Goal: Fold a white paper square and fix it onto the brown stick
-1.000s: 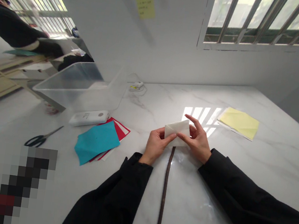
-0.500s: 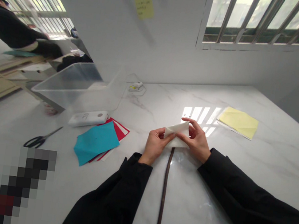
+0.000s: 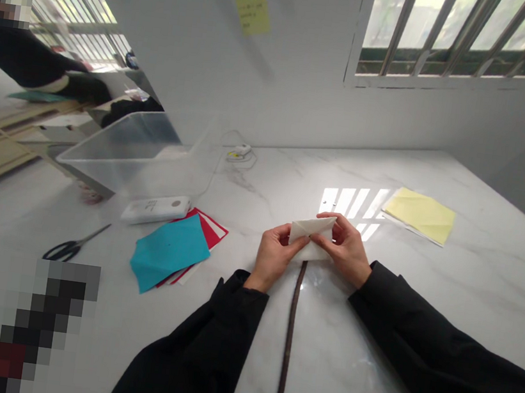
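Observation:
A folded piece of white paper (image 3: 312, 229) is held up between both hands above the table. My left hand (image 3: 276, 255) pinches its left side, thumb in front and fingers behind. On the right side, my right hand (image 3: 345, 251) grips it the same way, its thumb pressed near the middle of the fold. Both thumb tips come close together at the paper's centre. Below the paper, a thin dark brown stick (image 3: 289, 342) lies lengthwise on the white table (image 3: 347, 362). Its upper end reaches the paper's lower edge; whether they touch I cannot tell.
Blue sheets (image 3: 170, 254) overlap red paper (image 3: 212, 232) on the left, beside a white pack (image 3: 157, 210) and scissors (image 3: 72, 249). A clear plastic bin (image 3: 136, 164) stands behind. Yellow paper (image 3: 419, 214) lies at right. Another person (image 3: 18, 51) sits far left.
The right fingers behind the paper have lowered slightly and curled closer to its top edge. The paper has tilted a little, showing its fold more clearly. The stick stays put.

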Available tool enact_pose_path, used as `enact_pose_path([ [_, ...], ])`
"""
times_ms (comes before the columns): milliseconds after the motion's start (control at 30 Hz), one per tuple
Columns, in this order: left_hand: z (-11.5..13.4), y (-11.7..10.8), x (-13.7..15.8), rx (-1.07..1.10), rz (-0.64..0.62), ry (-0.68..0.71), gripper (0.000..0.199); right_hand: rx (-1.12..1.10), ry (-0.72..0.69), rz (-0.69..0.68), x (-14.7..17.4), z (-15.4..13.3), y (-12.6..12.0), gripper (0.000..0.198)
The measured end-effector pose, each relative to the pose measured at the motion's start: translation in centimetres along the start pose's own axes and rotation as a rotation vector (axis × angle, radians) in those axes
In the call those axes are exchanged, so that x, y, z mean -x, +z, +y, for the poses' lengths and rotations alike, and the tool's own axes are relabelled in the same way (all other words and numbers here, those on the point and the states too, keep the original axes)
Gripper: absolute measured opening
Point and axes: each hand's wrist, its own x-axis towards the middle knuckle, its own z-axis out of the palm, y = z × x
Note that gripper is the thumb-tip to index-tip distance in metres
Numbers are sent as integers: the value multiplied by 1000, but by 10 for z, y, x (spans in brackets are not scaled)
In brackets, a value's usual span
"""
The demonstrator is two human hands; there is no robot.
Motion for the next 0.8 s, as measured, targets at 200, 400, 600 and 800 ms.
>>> enact_pose_path([
  [200, -1, 0, 0, -28, 8, 103, 26, 64, -29, -40, 0, -2, -3, 33],
  [400, -1, -5, -3, -125, 52, 208, 14, 253, -316, 14, 3, -11, -10, 15],
  [600, -1, -6, -4, -97, 60, 200, 13, 285, -363, 13, 3, -14, -13, 10],
  [800, 1, -4, -3, -18, 17, 179, 16, 299, -352, -9, 4, -14, -12, 8],
])
